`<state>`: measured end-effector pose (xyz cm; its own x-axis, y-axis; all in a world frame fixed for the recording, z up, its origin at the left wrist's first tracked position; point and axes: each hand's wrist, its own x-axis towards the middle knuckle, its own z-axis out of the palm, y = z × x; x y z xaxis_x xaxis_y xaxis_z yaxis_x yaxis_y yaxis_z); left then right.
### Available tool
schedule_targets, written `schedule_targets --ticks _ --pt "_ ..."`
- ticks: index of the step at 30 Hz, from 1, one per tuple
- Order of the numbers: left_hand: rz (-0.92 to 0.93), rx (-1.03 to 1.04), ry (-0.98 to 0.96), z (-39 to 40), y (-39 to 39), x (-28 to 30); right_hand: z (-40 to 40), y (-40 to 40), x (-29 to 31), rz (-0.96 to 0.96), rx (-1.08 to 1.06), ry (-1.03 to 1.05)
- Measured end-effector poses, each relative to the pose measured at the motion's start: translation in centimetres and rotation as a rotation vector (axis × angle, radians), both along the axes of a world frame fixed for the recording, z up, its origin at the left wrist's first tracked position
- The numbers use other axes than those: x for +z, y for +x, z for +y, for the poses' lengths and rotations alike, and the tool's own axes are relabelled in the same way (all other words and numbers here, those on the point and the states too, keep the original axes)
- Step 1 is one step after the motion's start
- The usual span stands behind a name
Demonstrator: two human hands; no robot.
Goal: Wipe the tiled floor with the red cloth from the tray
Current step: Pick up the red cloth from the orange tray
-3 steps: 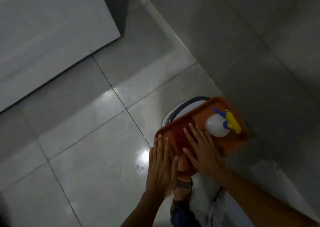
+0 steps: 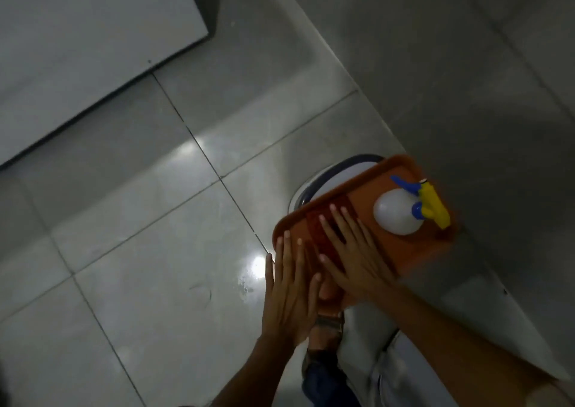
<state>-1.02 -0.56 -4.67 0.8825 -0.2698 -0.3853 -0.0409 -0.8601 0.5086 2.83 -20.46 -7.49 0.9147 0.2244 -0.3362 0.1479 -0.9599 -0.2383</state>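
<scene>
One red cloth [image 2: 320, 232] in tray [image 2: 401, 248]

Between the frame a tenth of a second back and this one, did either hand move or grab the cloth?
No visible change. Both hands, left hand and right hand, lie flat and open over the red cloth on the tray; the spray bottle is unmoved.

Dim, soft focus; glare spots on tiled floor [image 2: 149, 207]; dark corners.
</scene>
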Motion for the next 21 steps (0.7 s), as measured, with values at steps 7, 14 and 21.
schedule_targets --ticks 7,14,21 --pt "-0.154 -0.128 0.101 1.1 -0.6 -6.0 0.4 -0.8 -5.0 -0.086 -0.030 -0.106" --pt "-0.198 -0.154 0.056 1.9 -0.7 -7.1 1.1 -0.3 -4.3 -0.090 -0.210 0.163" --pt "-0.222 -0.055 0.075 7.8 -6.2 -7.0 3.2 1.4 2.6 0.112 -1.223 0.885"
